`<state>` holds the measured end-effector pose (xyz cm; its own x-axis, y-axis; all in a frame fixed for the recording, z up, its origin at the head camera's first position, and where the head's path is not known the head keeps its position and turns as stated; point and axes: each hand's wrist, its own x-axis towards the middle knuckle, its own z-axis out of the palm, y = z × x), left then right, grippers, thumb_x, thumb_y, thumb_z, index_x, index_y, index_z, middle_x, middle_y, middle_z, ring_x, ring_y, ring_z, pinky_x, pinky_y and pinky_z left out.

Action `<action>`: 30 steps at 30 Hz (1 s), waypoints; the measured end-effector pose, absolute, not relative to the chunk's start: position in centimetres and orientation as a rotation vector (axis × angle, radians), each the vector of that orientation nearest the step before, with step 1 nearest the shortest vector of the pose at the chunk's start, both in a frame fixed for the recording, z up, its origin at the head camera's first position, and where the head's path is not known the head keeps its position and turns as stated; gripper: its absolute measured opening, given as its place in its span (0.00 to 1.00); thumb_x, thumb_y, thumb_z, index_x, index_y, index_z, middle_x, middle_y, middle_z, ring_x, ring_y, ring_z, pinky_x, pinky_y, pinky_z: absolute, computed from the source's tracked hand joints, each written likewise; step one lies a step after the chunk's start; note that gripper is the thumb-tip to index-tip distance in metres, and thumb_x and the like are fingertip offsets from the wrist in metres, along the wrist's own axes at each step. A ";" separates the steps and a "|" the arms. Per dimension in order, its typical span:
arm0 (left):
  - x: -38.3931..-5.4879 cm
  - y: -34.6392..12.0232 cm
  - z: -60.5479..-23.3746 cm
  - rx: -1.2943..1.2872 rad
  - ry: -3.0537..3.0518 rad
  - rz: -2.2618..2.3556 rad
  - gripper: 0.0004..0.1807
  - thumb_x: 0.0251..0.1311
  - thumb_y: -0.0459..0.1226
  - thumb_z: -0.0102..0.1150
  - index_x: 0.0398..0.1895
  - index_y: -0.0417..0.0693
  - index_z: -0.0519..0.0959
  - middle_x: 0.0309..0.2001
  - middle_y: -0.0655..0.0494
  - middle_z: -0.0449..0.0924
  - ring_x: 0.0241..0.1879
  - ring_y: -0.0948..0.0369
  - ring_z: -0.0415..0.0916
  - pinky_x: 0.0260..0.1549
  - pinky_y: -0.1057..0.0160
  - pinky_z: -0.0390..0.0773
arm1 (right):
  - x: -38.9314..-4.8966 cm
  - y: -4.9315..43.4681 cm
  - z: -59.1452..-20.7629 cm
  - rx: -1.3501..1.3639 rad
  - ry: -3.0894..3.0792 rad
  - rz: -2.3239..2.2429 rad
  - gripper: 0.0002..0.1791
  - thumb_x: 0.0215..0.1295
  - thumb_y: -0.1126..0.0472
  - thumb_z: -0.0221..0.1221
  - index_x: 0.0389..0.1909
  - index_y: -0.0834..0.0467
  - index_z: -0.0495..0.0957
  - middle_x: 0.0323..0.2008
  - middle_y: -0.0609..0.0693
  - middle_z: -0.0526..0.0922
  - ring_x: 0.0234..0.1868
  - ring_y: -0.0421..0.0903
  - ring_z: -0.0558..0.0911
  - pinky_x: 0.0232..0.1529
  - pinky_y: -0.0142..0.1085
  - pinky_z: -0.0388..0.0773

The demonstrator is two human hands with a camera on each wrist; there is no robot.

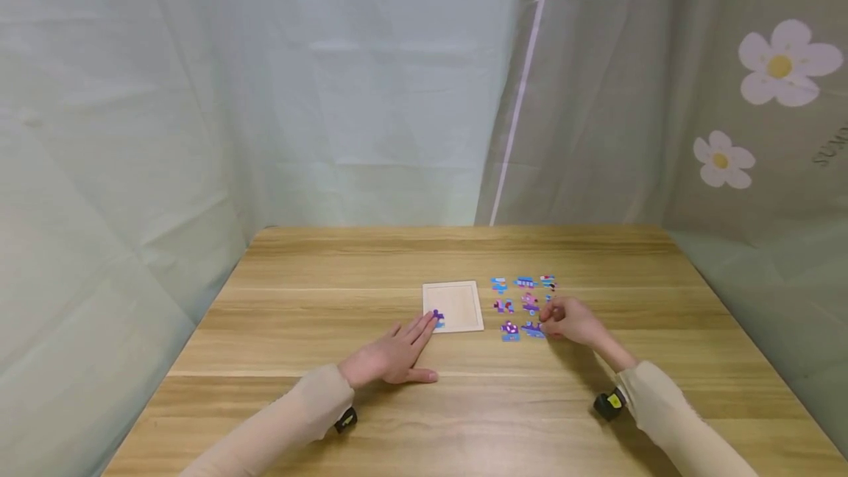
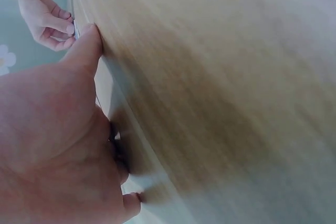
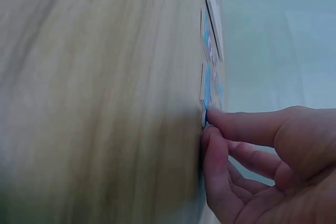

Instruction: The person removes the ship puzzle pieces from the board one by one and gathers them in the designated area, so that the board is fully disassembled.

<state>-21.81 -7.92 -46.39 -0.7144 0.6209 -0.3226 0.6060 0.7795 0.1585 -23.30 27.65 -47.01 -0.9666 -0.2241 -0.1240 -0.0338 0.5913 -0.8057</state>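
A square, light wooden puzzle tray (image 1: pixel 458 303) lies on the table, with one purple and blue jigsaw piece (image 1: pixel 438 316) in its near left corner. My left hand (image 1: pixel 400 353) rests with extended fingers over that corner, fingertips touching the tray's edge and the piece; its thumb is spread apart on the tabletop. To the right, my right hand (image 1: pixel 573 321) pinches the right end of a purple and blue jigsaw piece (image 1: pixel 532 330) between thumb and forefinger. In the right wrist view, this blue-edged jigsaw piece (image 3: pixel 207 85) sits at table level, partly covered by the fingertips.
Several other jigsaw pieces lie in loose rows right of the tray, among them a pink and purple piece (image 1: pixel 530 302) and a blue piece (image 1: pixel 525 282). The wood-grain table (image 1: pixel 344 260) ends at hanging curtains (image 1: pixel 397 131) behind and at both sides.
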 end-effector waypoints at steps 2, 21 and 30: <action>-21.8 -7.9 -46.4 0.941 2.614 0.063 0.53 0.63 0.65 0.45 0.78 0.43 0.40 0.79 0.47 0.35 0.78 0.51 0.38 0.72 0.42 0.52 | -23.3 27.7 -46.9 -0.216 2.637 -1.271 0.07 0.53 0.71 0.65 0.33 0.67 0.79 0.26 0.53 0.83 0.25 0.40 0.77 0.25 0.29 0.78; -21.7 -7.9 -46.1 0.951 2.588 0.079 0.52 0.64 0.63 0.46 0.77 0.40 0.39 0.79 0.45 0.35 0.78 0.50 0.38 0.72 0.40 0.52 | -23.7 27.3 -46.5 -0.251 2.816 -1.095 0.06 0.64 0.62 0.61 0.33 0.61 0.82 0.27 0.50 0.83 0.25 0.41 0.76 0.24 0.30 0.73; -21.9 -8.0 -46.2 0.960 2.596 0.100 0.53 0.63 0.64 0.46 0.77 0.41 0.39 0.79 0.45 0.35 0.78 0.51 0.39 0.72 0.41 0.52 | -24.1 25.2 -45.7 -0.390 2.806 -1.139 0.12 0.71 0.60 0.54 0.30 0.61 0.80 0.20 0.50 0.79 0.21 0.42 0.76 0.24 0.30 0.69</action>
